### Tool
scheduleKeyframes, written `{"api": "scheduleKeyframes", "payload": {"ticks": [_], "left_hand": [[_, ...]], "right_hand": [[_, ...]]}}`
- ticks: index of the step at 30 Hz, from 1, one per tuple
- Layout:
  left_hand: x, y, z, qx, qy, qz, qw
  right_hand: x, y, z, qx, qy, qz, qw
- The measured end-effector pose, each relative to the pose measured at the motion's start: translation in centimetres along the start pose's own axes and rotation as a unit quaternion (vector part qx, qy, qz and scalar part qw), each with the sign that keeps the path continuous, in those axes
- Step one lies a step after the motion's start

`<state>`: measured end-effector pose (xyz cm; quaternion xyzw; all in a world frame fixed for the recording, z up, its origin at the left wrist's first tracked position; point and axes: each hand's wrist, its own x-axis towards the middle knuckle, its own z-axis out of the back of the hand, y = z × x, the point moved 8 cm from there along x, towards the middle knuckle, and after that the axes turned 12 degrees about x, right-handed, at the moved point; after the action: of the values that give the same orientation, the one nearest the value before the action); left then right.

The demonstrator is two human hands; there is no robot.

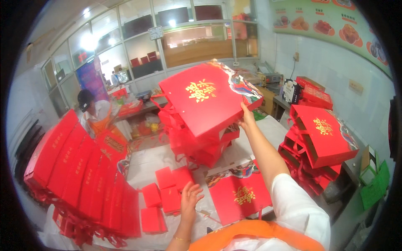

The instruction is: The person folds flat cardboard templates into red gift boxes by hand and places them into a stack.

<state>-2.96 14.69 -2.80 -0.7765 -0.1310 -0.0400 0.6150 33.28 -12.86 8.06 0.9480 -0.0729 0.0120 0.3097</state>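
My right hand (247, 116) is stretched forward and closed on the near right edge of a large red gift box (201, 98) with gold lettering and a colourful wave pattern. That box tilts above a stack of red gift boxes (197, 146) with red ribbon handles. My left hand (191, 197) hangs free with its fingers apart, holding nothing. Beside it, several small red boxes (171, 198) lie on the white-covered table (144, 167). A flat red gift box (240, 196) with the same pattern rests on the table in front of me, between my arms.
On the left stands a long row of upright red boxes (75, 171). Another stack of red gift boxes (322, 134) rises at the right. Beyond the table, a person (98, 113) in a dark cap and orange apron bends over. Green and white cartons (372, 175) sit at far right.
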Motion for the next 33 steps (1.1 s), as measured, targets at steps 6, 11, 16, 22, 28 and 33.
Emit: {"api": "scheduleKeyframes", "payload": {"ticks": [6,11,16,22,28,33], "left_hand": [[5.2,4.2,-3.6,-0.261,-0.012,0.031,0.965],[4.8,2.6,-1.7,-0.316,-0.115,-0.06,0.94],[3.8,1.9,7.6,-0.282,-0.184,-0.049,0.941],[-0.7,-1.1,15.3,-0.183,-0.213,-0.114,0.953],[-6.2,2.2,18.5,-0.037,-0.147,-0.015,0.988],[-6.7,4.0,14.1,0.01,-0.115,-0.04,0.993]], "right_hand": [[-8.9,-2.8,4.7,0.118,0.113,-0.016,0.986],[-23.5,-7.5,7.1,0.065,0.161,-0.075,0.982],[-33.4,-13.3,12.7,-0.499,0.432,-0.295,0.691],[-40.8,5.6,-1.9,-0.39,0.576,-0.266,0.667],[-32.9,14.6,-4.7,-0.499,0.268,0.229,0.792],[-28.2,9.0,16.0,-0.33,0.157,0.017,0.931]]}}
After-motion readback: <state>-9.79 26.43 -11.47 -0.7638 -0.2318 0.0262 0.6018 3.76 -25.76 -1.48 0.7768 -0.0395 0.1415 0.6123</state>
